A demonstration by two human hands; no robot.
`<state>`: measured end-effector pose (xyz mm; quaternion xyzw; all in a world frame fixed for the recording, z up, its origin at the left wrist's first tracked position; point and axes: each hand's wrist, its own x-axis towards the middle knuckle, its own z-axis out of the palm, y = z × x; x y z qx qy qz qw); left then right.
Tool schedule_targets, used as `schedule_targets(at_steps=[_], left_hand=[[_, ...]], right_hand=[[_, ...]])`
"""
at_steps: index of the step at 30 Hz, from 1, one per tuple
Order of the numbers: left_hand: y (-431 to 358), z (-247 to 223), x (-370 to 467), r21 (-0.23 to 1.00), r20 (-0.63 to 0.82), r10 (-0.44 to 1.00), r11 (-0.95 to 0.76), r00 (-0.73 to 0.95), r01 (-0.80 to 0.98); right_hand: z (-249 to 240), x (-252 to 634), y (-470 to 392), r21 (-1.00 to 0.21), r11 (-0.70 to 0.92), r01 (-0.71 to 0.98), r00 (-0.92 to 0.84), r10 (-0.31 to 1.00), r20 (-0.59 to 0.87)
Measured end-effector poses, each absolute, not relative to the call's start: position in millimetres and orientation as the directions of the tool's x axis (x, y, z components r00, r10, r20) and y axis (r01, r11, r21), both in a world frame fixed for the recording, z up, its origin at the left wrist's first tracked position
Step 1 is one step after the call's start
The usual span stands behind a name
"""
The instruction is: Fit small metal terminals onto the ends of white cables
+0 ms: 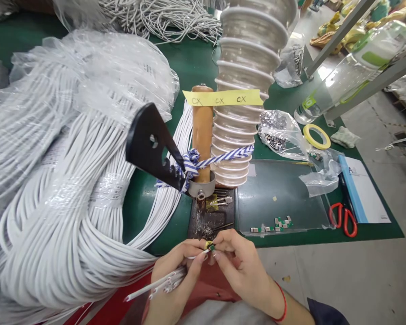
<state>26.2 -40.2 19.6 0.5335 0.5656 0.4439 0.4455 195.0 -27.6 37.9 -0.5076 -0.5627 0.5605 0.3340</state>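
Left hand (167,300): pinching a wire (204,252), with spare wires (167,283) held below its fingers.
Right hand (242,271): fingertips closed on a green board (212,247), between the hands.
Joining step: apparently lining wire up with board; contact too small to tell.
Next move: seems to need steady fingertips.
Beyond hands: hose (238,117) and wooden handle (202,131) stand in the way.
Left of hands: wire heap (64,225) crowds close.
Right of hands: loose boards (284,222), then scissors (341,214) farther out.

Green workbench (192,63), grey floor (325,280), slanting grey metal bar (340,36)
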Motion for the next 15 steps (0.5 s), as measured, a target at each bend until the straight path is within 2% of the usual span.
schedule_targets(at_steps=[3,9,12,15], left_hand=[[-40.9,20.2,27.6,0.978,-0.061,0.997,0.070,-0.051,0.195],[-37.7,22.9,25.5,0.975,-0.008,0.996,0.027,-0.091,0.219],[-35.2,23.3,20.8,0.963,-0.056,0.990,0.087,-0.128,0.254],[-32.3,21.8,14.9,0.954,-0.034,0.996,0.057,-0.086,0.295]], right_hand=[[39.4,195.6,-26.1,-0.971,-0.127,0.205,-0.271,0.945,-0.181],[42.3,197.7,-21.3,-0.954,-0.073,0.290,-0.234,0.961,-0.145],[42.0,198.0,-18.4,-0.959,-0.020,0.283,-0.188,0.979,-0.076],[40.2,197.7,-16.8,-0.966,0.012,0.258,-0.209,0.977,-0.044]])
